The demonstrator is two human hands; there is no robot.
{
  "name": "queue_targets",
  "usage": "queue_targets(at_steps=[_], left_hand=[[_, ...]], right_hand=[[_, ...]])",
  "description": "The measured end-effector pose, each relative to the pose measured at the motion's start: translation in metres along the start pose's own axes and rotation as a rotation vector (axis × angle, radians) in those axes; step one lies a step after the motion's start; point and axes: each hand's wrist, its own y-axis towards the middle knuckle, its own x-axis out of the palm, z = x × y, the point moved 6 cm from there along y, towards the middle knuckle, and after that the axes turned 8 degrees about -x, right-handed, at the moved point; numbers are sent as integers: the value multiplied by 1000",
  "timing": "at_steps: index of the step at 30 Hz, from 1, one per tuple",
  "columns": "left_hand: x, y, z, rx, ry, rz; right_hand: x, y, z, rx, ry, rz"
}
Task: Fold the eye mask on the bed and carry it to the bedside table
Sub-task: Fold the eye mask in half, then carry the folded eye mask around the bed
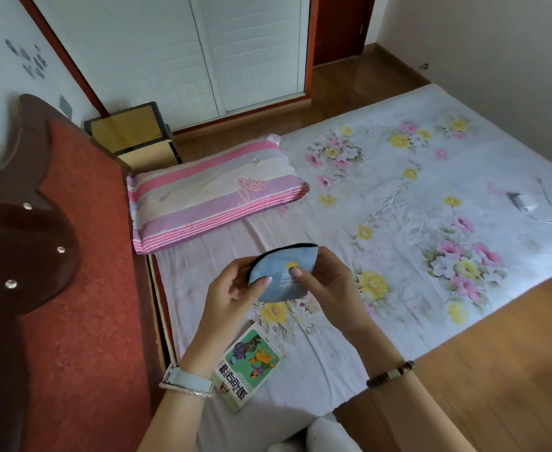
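The eye mask (279,275) is held above the bed (398,223), between both hands, clear of the sheet. It is light blue with a black edge along the top and a small yellow mark on its face, and appears doubled over into a half-oval shape.

Left hand (232,296): closed on the left end of the eye mask, thumb pressed on the front face, fingers curled behind and below. A pale watch sits on this wrist.

Right hand (325,282): closed on the right end of the eye mask, thumb on the front face near the yellow mark, fingers wrapped behind. A beaded bracelet sits on this wrist.

The two thumbs lie near each other on the blue face.

A small illustrated book (250,367) lies on the sheet directly below the hands. A striped pillow (209,194) lies at the head of the bed. The bedside table (134,135) stands beyond the pillow, well apart from the eye mask
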Motion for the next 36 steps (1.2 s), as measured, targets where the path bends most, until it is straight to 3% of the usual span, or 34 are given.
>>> queue_targets(at_steps=[14,26,36], left_hand=[[197,4,-8,-312,-80,-330],[408,-21,-5,-332,-30,-562],[551,-45,-2,-333,14,-850]], right_hand=[[-185,-92,-35,188,13,521],[-365,-175,-86,166,26,725],[-471,-247,-117,118,-14,942]])
